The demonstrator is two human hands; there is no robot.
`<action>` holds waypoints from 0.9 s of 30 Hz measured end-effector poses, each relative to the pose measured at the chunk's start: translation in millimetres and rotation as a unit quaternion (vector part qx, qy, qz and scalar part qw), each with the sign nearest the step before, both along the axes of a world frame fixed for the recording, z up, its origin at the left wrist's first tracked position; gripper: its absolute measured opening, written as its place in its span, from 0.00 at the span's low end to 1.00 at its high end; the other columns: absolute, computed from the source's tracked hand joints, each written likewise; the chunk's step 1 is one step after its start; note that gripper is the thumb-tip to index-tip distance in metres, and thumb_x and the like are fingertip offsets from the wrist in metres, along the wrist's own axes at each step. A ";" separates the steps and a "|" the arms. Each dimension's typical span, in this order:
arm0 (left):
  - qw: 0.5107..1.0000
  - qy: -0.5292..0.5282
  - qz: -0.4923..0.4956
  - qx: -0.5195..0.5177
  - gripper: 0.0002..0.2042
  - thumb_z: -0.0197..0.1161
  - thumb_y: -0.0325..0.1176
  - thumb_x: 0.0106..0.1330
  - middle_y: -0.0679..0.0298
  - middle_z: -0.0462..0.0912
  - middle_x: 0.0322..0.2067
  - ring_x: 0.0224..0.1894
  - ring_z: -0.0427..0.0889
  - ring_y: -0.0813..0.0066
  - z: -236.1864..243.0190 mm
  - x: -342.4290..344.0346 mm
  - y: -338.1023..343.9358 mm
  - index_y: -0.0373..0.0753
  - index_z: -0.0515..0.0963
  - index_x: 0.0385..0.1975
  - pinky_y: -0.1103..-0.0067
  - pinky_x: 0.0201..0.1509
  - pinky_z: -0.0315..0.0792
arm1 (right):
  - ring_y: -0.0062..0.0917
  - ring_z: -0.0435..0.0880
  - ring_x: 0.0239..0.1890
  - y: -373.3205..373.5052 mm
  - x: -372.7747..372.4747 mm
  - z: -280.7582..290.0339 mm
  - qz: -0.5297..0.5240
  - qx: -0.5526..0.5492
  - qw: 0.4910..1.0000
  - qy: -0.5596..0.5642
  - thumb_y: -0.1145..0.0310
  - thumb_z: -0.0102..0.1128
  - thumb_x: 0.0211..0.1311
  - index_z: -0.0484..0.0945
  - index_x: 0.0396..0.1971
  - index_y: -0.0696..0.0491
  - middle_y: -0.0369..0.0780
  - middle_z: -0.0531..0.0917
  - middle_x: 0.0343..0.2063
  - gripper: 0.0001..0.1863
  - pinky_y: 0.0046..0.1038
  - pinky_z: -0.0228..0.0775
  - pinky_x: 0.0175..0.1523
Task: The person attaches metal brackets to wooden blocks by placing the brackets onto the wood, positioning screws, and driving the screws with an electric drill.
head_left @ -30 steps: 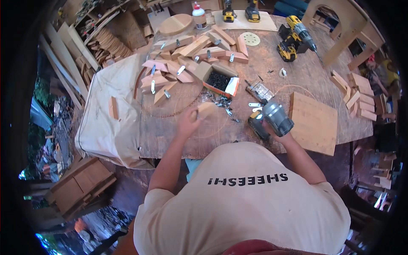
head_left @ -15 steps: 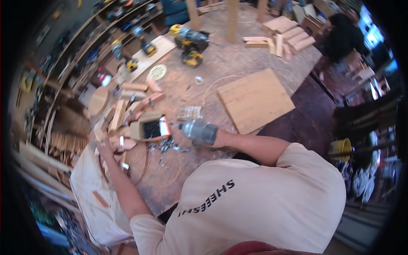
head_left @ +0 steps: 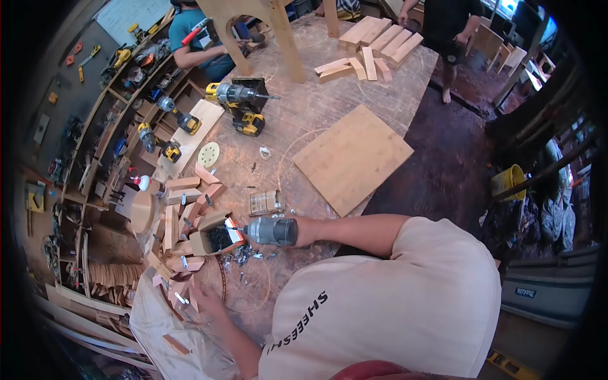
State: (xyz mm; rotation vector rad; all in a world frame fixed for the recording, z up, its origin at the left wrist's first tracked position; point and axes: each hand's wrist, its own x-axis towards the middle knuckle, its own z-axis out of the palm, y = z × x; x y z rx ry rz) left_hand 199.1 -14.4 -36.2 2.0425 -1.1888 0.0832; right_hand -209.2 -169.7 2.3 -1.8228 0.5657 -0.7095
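Note:
My right hand point(head_left: 308, 232) is wrapped round a grey-and-black power driver point(head_left: 272, 231), its nose pointing left at an open cardboard box point(head_left: 201, 243) of black screws point(head_left: 219, 239). The driver's tip is close to the box's orange-and-white flap point(head_left: 234, 232). My left hand point(head_left: 210, 303) is low beside the near end of a heap of small wooden blocks point(head_left: 171, 228), several with metal pieces on them. It is next to a pinkish block with a shiny metal piece point(head_left: 182, 297); its fingertips are unclear. Loose screws point(head_left: 242, 255) are scattered near the box.
A square wooden board point(head_left: 353, 159) lies at the right table edge. Drills point(head_left: 237, 104) stand at the far left, by a sanding disc point(head_left: 208, 154). Wooden blocks point(head_left: 380, 39) lie stacked at the back. One person point(head_left: 202, 47) works behind a wooden frame; another point(head_left: 449, 31) stands far right.
My left hand has come back toward me, from a wooden piece at the left of the heap to its near end. The view has shifted, showing more of the people beyond; the driver remains near the box.

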 end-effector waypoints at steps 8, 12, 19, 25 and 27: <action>0.993 0.034 -0.058 0.098 0.20 0.62 0.28 0.51 0.43 0.65 0.59 0.61 0.64 0.44 -19.9 -173.9 95.2 0.37 0.75 0.47 0.59 0.65 0.57 | 0.29 0.80 0.42 -1.2 4.1 -10.0 0.022 -0.015 0.999 -0.017 0.70 0.62 0.49 0.74 0.46 0.55 0.45 0.81 0.39 0.21 0.30 0.70 0.52; 0.982 0.023 -0.118 0.147 0.19 0.64 0.29 0.50 0.43 0.67 0.57 0.60 0.65 0.45 -1.4 -195.7 109.4 0.38 0.77 0.44 0.60 0.64 0.59 | 0.31 0.79 0.47 3.8 0.4 2.6 0.017 -0.071 0.997 -0.016 0.71 0.61 0.52 0.72 0.50 0.57 0.46 0.79 0.45 0.23 0.30 0.68 0.56; 0.987 0.058 -0.096 0.114 0.18 0.62 0.26 0.51 0.44 0.66 0.58 0.59 0.66 0.45 1.9 -204.9 130.9 0.38 0.76 0.45 0.61 0.63 0.60 | 0.27 0.79 0.45 3.1 9.2 -14.0 0.036 -0.087 0.994 -0.046 0.72 0.62 0.52 0.74 0.48 0.57 0.43 0.81 0.43 0.21 0.28 0.69 0.54; 0.977 0.151 -0.102 0.111 0.17 0.61 0.27 0.54 0.44 0.66 0.58 0.56 0.69 0.46 23.0 -233.0 149.5 0.37 0.75 0.45 0.65 0.60 0.64 | 0.30 0.75 0.52 8.4 2.4 8.9 0.029 0.033 0.998 0.054 0.64 0.63 0.55 0.73 0.51 0.53 0.43 0.77 0.49 0.23 0.31 0.64 0.60; 0.978 0.134 -0.122 0.107 0.16 0.61 0.27 0.55 0.44 0.66 0.58 0.56 0.69 0.47 12.0 -230.9 152.0 0.37 0.75 0.45 0.65 0.60 0.65 | 0.31 0.72 0.56 4.9 5.9 -12.0 -0.012 -0.164 0.986 -0.010 0.64 0.63 0.55 0.71 0.53 0.53 0.43 0.75 0.52 0.25 0.32 0.58 0.65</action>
